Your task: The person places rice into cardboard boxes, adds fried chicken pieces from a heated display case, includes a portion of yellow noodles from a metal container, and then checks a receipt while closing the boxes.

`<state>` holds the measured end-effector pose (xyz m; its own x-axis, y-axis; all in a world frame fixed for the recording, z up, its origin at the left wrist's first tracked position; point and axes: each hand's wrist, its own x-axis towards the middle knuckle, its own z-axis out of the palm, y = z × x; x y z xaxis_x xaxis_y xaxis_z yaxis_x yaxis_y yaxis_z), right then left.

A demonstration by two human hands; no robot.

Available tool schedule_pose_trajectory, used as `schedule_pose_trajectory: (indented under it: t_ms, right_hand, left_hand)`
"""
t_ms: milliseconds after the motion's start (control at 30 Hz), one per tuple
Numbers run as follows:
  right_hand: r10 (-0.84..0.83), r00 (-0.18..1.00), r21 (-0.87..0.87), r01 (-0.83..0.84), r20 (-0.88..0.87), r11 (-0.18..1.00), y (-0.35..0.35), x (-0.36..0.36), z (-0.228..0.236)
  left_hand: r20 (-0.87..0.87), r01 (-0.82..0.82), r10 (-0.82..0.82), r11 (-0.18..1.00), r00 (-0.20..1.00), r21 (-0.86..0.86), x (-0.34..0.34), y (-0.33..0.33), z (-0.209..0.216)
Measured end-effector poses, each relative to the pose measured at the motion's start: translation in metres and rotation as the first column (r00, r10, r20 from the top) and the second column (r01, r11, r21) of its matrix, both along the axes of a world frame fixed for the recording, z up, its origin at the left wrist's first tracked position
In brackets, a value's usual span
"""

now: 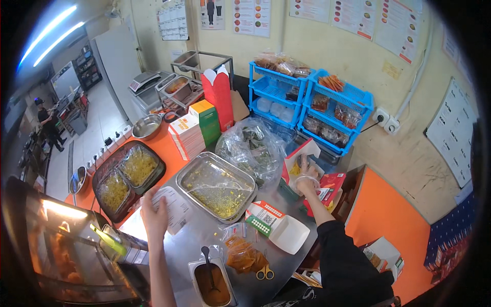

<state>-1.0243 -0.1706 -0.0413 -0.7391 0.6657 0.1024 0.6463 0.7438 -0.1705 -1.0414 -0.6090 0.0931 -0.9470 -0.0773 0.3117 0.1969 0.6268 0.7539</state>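
My left hand (155,215) is raised over a printed paper sheet (175,211), thumb apart from the fingers, holding nothing I can see. My right hand (307,178), with a clear plastic band at the wrist, is at an open red and white food box (291,162). Its fingers reach over the box's edge and seem to grip it; the fingertips are partly hidden. Something yellow shows inside the box. Beside that hand lies a red packet (331,188). Between my hands sits a metal tray (251,190) with yellow crumbs. Nearer me stands an open white carton (290,234).
A clear bag of greens (250,148) lies behind the tray. A black tray (162,171) holds bagged yellow food. Near me are a sauce pan (214,286) with a ladle, bagged orange food (243,254) and scissors (265,272). Blue racks (335,120) stand behind; a heated cabinet (76,250) is left.
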Motion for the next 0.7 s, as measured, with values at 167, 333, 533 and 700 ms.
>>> schedule_pose_trajectory:
  t_ms: [167, 333, 533, 700]
  right_hand:
    - [0.009, 0.947, -0.012, -0.013, -0.321, 1.0, 0.015, 0.017, 0.023]
    - [0.507, 0.73, -0.524, -0.683, -0.459, 0.509, -0.077, 0.013, 0.045]
    - [0.732, 0.465, -0.561, -0.816, -0.498, 0.137, -0.075, -0.044, 0.076]
    - [0.884, 0.463, -0.049, -0.884, 0.06, 0.466, 0.021, -0.191, 0.068]
  left_hand:
    - [-0.103, -0.039, 0.053, 0.99, 0.993, 0.139, 0.021, 0.001, 0.028]
    - [-0.24, -0.046, 0.073, 0.992, 0.968, 0.114, 0.044, 0.05, 0.082]
    - [-0.059, 0.103, -0.093, 0.977, 0.994, 0.187, 0.022, 0.155, 0.084]
    - [0.033, 0.292, -0.325, 0.886, 0.945, 0.359, -0.015, 0.191, 0.049]
